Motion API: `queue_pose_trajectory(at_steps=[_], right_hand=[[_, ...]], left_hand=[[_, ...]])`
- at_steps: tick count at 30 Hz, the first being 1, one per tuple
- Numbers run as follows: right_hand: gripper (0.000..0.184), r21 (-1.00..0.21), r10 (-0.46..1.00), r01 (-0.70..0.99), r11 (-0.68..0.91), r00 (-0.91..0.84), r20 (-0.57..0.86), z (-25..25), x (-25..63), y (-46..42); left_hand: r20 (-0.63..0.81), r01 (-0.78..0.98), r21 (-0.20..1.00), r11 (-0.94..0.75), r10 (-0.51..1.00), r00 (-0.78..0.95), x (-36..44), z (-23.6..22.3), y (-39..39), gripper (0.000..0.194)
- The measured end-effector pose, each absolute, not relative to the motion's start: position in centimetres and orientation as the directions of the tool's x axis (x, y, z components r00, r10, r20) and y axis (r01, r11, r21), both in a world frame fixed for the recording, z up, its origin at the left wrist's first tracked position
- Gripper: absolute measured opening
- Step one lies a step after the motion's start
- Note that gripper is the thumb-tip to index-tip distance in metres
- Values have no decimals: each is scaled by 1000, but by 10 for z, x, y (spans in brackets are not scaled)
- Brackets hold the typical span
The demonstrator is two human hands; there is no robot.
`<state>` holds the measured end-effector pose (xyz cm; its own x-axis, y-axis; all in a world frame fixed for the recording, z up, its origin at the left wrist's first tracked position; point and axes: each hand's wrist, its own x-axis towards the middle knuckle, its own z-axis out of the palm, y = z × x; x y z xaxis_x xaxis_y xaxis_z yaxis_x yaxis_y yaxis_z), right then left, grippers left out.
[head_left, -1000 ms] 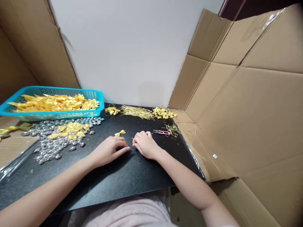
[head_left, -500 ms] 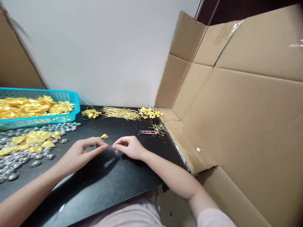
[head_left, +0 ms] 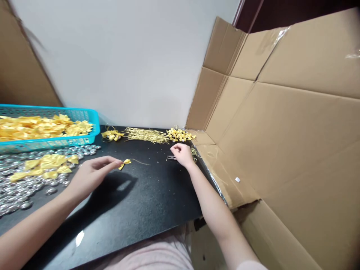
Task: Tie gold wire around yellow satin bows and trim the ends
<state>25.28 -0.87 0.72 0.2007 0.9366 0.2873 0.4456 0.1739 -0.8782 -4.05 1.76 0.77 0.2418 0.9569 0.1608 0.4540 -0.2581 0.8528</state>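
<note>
Between the thumb and fingers of my left hand (head_left: 94, 174) is a yellow ribbon bow (head_left: 125, 163), held just above the black table. A thin gold tie trails from it to the right. My right hand (head_left: 182, 154) is over a pair of thread snips (head_left: 171, 157), its fingers curled together. Only the snips' metal blades show; the hand covers their handle. Whether the fingers grip anything is hidden.
A blue basket (head_left: 95, 129) of yellow bows stands at the back left. Before it lie silver beads (head_left: 51, 191) and loose bows (head_left: 50, 161). Gold ties (head_left: 146, 135) lie at the back, between two beaded bow piles (head_left: 112, 134) (head_left: 180, 135). Cardboard (head_left: 281, 131) walls the right side.
My hands have moved apart. The right went right and away from me, over the snips, while the left stayed nearly in place with the bow, which now shows more clearly.
</note>
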Motion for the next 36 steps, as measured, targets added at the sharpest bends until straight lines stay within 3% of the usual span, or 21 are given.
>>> queue_pose_trajectory(at_steps=[3, 6, 8, 12, 17, 22, 36], right_hand=[[12, -852, 912, 451, 265, 169, 373, 2, 226, -13], [17, -830, 904, 367, 421, -93, 418, -8, 189, -19], [21, -873, 906, 243, 423, -152, 396, -17, 171, -21], [27, -948, 946, -27, 316, -66, 317, -31, 155, -22], [28, -931, 970, -271, 244, 73, 233, -28, 145, -30], [28, -920, 972, -328, 215, 162, 169, -25, 141, -34], [37, -940, 981, -327, 93, 194, 29, -29, 148, -30]], left_hand=[[190, 523, 779, -346, 925, 329, -37, 7, 13, 42], [233, 472, 770, -430, 877, 419, -34, 7, 10, 40], [234, 424, 792, -439, 860, 453, -32, 7, 9, 39], [156, 334, 883, -329, 878, 453, -29, 2, 8, 38], [78, 130, 981, -143, 909, 410, -22, -10, 7, 27], [61, 110, 987, -120, 900, 432, -14, -13, 3, 24], [55, 191, 966, -173, 863, 502, -8, -12, 0, 32]])
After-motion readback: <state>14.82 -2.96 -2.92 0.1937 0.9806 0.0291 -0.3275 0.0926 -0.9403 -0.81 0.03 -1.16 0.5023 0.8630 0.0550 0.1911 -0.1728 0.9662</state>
